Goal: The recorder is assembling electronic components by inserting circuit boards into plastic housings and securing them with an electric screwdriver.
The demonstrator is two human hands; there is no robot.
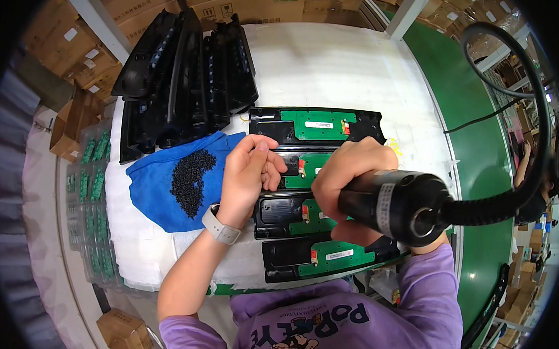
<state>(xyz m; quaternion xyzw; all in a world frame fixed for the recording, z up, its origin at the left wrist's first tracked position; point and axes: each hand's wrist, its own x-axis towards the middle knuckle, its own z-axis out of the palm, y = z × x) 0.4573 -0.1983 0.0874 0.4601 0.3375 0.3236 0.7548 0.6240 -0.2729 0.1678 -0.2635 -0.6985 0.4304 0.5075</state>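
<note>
My right hand (354, 171) is wrapped round a black electric screwdriver (393, 204), its cable end toward the right and its tip hidden by the hand. Over the left end of the second black plastic panel (289, 160) hovers my left hand (252, 169), fingers curled in and thumb against the index finger. Whatever it may hold is too small to make out. Several such panels lie in a column, each with a green circuit board (318, 124). Beside the left hand, a heap of small black screws (192, 181) rests on a blue cloth (149, 186).
Black plastic housings (185, 79) are piled at the far left. Clear trays of green boards (93, 189) stand along the left edge. The screwdriver's thick black cable (499, 208) loops up on the right. White foam sheet (324, 54) covers the table; cardboard boxes (253, 10) line the back.
</note>
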